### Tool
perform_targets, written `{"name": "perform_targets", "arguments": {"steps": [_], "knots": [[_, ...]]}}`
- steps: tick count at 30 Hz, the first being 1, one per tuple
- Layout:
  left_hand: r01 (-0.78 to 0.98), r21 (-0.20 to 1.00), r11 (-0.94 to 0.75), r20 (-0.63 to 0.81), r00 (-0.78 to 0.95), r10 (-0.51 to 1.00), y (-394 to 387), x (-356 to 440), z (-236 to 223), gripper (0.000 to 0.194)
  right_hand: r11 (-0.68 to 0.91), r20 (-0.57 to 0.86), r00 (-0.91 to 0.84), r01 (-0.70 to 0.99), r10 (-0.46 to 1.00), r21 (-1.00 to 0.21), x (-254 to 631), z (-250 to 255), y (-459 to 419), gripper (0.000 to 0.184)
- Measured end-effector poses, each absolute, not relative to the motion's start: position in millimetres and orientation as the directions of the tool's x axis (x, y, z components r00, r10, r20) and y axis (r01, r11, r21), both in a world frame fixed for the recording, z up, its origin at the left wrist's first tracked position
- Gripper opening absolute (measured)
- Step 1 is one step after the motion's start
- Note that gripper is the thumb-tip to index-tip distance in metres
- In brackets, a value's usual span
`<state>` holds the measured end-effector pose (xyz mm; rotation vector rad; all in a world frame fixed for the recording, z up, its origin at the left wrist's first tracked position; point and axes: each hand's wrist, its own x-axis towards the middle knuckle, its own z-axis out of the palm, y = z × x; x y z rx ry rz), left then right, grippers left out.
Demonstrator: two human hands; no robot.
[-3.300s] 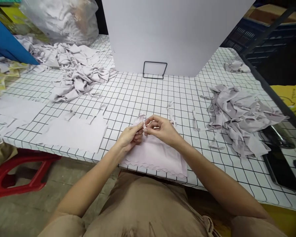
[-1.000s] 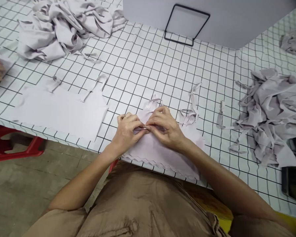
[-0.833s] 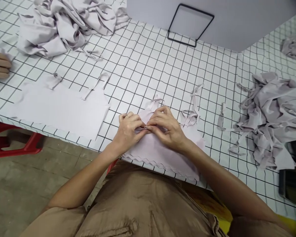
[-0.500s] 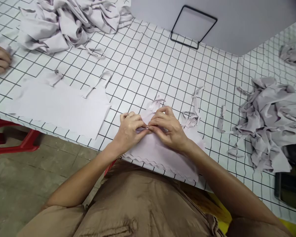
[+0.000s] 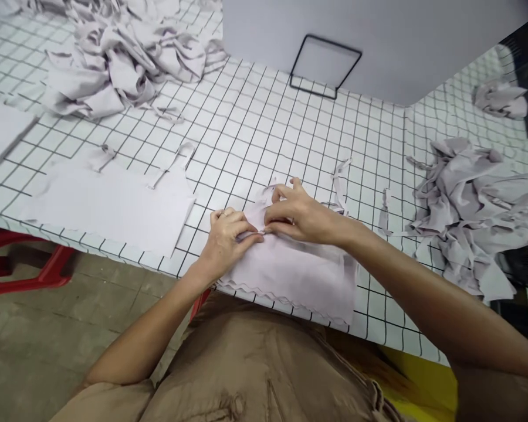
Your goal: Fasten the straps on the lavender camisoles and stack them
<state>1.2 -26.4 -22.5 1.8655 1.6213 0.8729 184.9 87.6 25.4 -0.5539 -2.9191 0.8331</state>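
Observation:
A pale lilac strappy camisole (image 5: 297,275) with a wavy lower edge lies in front of me at the table's near edge. My left hand (image 5: 229,237), a ring on one finger, pinches its fabric between thumb and forefinger. Right beside it, my right hand (image 5: 297,214) pinches the same garment, the fingertips of both hands almost meeting. A small detail between them is too tiny to make out. One loose strap (image 5: 341,181) of the camisole stretches away beyond my right hand.
Another camisole (image 5: 110,202) lies flat to the left, near a stack of fabric (image 5: 4,132). Crumpled garments form one pile (image 5: 127,64) at the back left and another (image 5: 475,205) at right. A grey panel with a black wire frame (image 5: 325,64) stands behind. A red stool (image 5: 48,264) is below.
The view has shifted a little. My right hand has turned, its wrist now higher and flatter, while both hands keep pinching the camisole. A co-worker's hand at far left has left the view.

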Motion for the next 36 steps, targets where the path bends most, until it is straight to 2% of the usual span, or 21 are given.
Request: {"name": "perform_targets", "arguments": {"steps": [3,7,13,15,19,21,24,27,30,33,36], "knots": [[0.683,0.716,-0.142,0.136,0.064,0.989,-25.8,2.0,-23.0,0.013,0.679,-0.062,-0.877,0.411,0.476,-0.608,183.1,32.5,117.5,0.031],[0.706,0.695,-0.135,0.143,0.048,0.989,-25.2,2.8,-24.2,0.018,0.634,-0.049,-0.834,0.454,0.549,-0.626,174.1,34.1,143.7,0.041],[0.714,0.688,-0.131,0.147,0.040,0.988,-24.8,2.7,-24.2,0.019,0.620,-0.009,-0.794,0.481,0.607,-0.619,163.6,17.3,156.7,0.038],[0.715,0.688,-0.125,0.143,0.035,0.989,-24.4,2.4,-24.2,0.018,0.579,-0.057,-0.774,0.518,0.631,-0.629,163.4,19.1,160.2,0.038],[0.713,0.692,-0.113,0.142,0.020,0.990,-23.1,2.0,-23.5,0.016,0.485,-0.237,-0.815,0.520,0.529,-0.703,171.0,34.2,168.7,0.029],[0.708,0.699,-0.106,0.131,0.018,0.991,-22.6,2.2,-22.7,0.015,0.500,-0.254,-0.862,0.470,0.439,-0.728,178.3,41.7,172.8,0.026],[0.702,0.707,-0.091,0.111,0.017,0.994,-22.3,2.7,-21.7,0.014,0.516,-0.236,-0.900,0.407,0.366,-0.754,189.5,50.1,177.1,0.010],[0.691,0.718,-0.084,0.111,0.005,0.994,-22.2,3.2,-21.6,0.014,0.451,-0.247,-0.909,0.385,0.335,-0.805,195.8,57.0,179.2,0.019],[0.686,0.721,-0.098,0.130,0.005,0.992,-22.2,3.3,-21.9,0.013,0.312,-0.292,-0.916,0.372,0.274,-0.874,194.7,61.6,180.1,0.036],[0.688,0.717,-0.112,0.138,0.018,0.990,-22.5,3.0,-21.7,0.012,0.192,-0.326,-0.896,0.392,0.302,-0.899,188.7,62.3,181.0,0.052],[0.694,0.713,-0.104,0.126,0.019,0.992,-22.9,2.6,-20.8,0.013,0.153,-0.341,-0.880,0.407,0.329,-0.901,183.9,60.1,182.7,0.053]]}}
